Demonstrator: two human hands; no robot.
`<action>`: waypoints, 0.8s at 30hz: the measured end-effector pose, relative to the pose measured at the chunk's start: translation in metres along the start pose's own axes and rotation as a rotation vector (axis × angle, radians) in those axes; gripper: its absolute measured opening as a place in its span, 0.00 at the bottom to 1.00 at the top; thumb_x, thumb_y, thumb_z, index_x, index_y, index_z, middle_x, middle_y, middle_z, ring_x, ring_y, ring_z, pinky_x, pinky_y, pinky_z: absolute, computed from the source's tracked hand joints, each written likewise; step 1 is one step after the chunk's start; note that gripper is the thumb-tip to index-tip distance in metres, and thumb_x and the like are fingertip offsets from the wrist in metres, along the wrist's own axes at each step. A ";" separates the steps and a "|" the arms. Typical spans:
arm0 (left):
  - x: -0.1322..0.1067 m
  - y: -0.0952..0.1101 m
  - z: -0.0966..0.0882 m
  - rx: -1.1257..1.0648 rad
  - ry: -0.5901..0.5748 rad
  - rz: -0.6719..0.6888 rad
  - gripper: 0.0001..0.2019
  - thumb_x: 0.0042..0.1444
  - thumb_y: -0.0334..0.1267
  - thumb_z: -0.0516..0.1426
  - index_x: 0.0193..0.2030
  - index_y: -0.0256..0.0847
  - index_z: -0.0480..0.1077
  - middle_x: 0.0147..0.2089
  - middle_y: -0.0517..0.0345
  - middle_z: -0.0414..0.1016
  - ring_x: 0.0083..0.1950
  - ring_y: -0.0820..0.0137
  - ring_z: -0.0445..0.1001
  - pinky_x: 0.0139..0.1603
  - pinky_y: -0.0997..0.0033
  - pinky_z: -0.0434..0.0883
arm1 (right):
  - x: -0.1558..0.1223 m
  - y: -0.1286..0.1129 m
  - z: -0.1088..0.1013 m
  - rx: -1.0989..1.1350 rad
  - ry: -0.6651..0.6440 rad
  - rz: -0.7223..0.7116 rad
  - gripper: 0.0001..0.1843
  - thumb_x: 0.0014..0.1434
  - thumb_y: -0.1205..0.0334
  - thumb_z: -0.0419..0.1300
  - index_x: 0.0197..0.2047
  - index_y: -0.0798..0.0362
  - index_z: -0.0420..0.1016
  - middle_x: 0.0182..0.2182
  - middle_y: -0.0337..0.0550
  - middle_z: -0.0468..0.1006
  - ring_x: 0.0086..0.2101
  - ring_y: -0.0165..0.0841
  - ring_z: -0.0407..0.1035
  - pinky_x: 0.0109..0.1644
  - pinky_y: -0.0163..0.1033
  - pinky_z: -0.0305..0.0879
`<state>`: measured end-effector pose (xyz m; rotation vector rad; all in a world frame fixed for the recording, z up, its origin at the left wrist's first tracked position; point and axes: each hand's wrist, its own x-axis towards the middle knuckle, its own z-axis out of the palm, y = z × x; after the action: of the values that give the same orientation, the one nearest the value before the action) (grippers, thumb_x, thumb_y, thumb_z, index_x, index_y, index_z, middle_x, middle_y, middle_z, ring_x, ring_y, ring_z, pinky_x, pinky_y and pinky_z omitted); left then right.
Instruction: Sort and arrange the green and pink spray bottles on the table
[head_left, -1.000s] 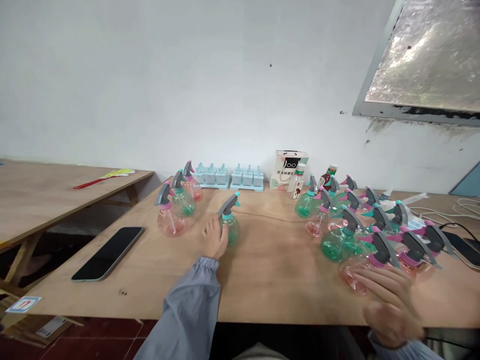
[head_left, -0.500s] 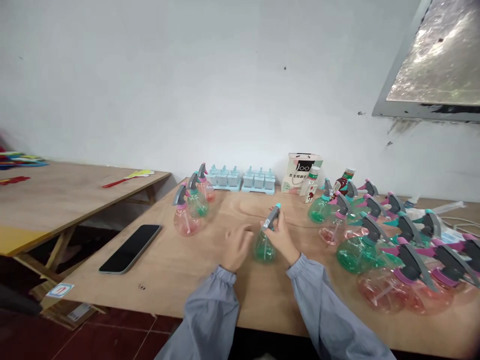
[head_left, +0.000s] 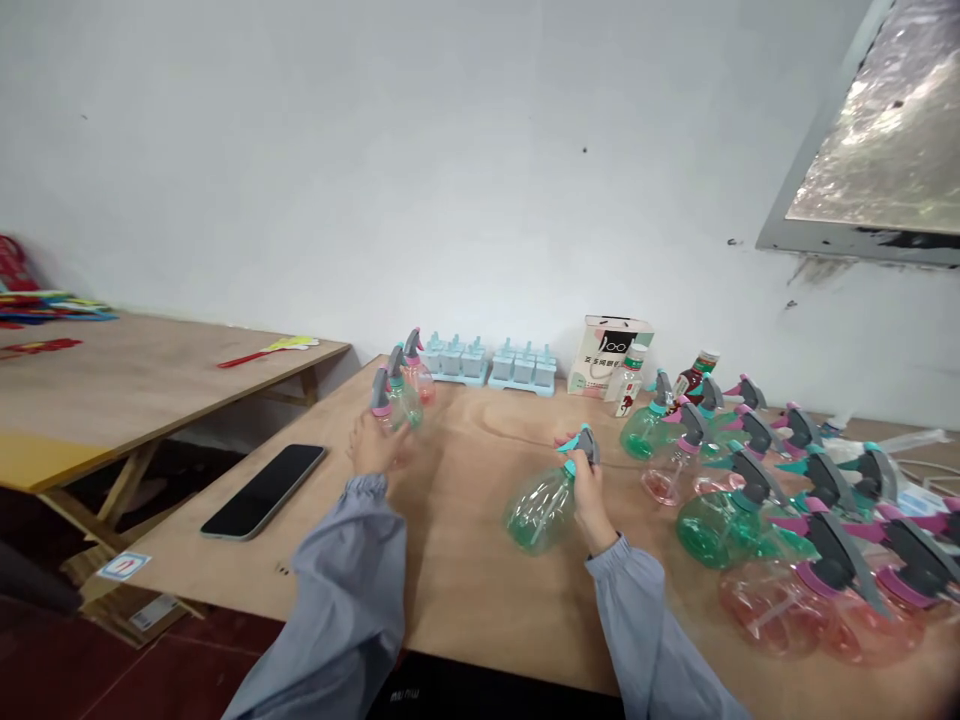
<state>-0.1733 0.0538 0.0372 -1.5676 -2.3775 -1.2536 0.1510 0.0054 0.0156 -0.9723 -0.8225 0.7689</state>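
Note:
My right hand grips a green spray bottle around its neck and grey-and-turquoise trigger head. That bottle leans, its clear round body pointing down to the left, with a little green tint at the base. At the left of the table, my left hand is wrapped around a pink spray bottle just below its pink collar; the hand covers most of its body. Directly behind it stand another green spray bottle and a further pink spray bottle, in a row.
Several pink and green spray bottles crowd the right side. Along the wall stand light-blue popsicle moulds, a paper bag and small bottles. A black phone lies at the left. Another table holds fly swatters.
My left hand has moved left from beside the green bottle to the front pink bottle. My right hand has tilted the green bottle, which stood upright before. The view has shifted slightly.

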 end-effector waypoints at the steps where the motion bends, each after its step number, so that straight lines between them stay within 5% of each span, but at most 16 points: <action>1: -0.008 0.005 0.005 0.007 -0.016 -0.020 0.24 0.58 0.49 0.59 0.56 0.38 0.64 0.58 0.36 0.72 0.62 0.46 0.71 0.57 0.47 0.70 | 0.004 -0.003 -0.001 0.055 -0.010 0.007 0.15 0.45 0.53 0.63 0.36 0.49 0.77 0.36 0.43 0.84 0.40 0.38 0.78 0.44 0.41 0.74; 6: -0.066 0.044 0.031 0.016 -0.070 0.161 0.22 0.60 0.51 0.57 0.55 0.38 0.66 0.56 0.40 0.73 0.56 0.49 0.74 0.53 0.52 0.70 | 0.023 -0.017 -0.003 0.275 -0.212 0.056 0.16 0.45 0.52 0.67 0.38 0.49 0.77 0.31 0.43 0.84 0.39 0.43 0.81 0.44 0.46 0.78; 10: -0.099 0.070 0.054 0.020 -0.041 0.298 0.22 0.60 0.49 0.56 0.54 0.35 0.66 0.50 0.40 0.76 0.54 0.51 0.74 0.53 0.55 0.69 | 0.023 -0.021 -0.005 0.373 -0.255 0.096 0.16 0.44 0.54 0.68 0.38 0.48 0.77 0.31 0.41 0.84 0.41 0.44 0.81 0.45 0.47 0.79; 14: -0.105 0.068 0.064 0.025 -0.005 0.340 0.22 0.60 0.50 0.55 0.52 0.34 0.67 0.49 0.38 0.76 0.53 0.50 0.74 0.53 0.55 0.68 | 0.017 -0.021 -0.011 0.387 -0.304 0.178 0.14 0.40 0.59 0.68 0.34 0.47 0.74 0.27 0.38 0.82 0.39 0.43 0.81 0.41 0.45 0.80; 19: -0.101 0.064 0.064 0.066 -0.003 0.345 0.20 0.58 0.51 0.55 0.48 0.36 0.69 0.46 0.38 0.77 0.51 0.49 0.74 0.52 0.54 0.68 | 0.006 -0.025 -0.014 0.435 -0.200 0.176 0.12 0.34 0.60 0.62 0.27 0.47 0.68 0.20 0.34 0.75 0.33 0.41 0.79 0.37 0.43 0.78; 24: -0.102 0.067 0.061 0.069 -0.015 0.349 0.21 0.58 0.52 0.55 0.49 0.36 0.69 0.47 0.39 0.77 0.52 0.50 0.74 0.53 0.55 0.68 | -0.004 -0.030 -0.006 0.388 -0.238 0.146 0.10 0.36 0.57 0.59 0.26 0.47 0.65 0.26 0.39 0.77 0.37 0.43 0.79 0.38 0.44 0.77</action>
<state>-0.0475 0.0262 -0.0071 -1.8689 -2.0102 -1.0785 0.1602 -0.0116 0.0402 -0.6041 -0.7730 1.1390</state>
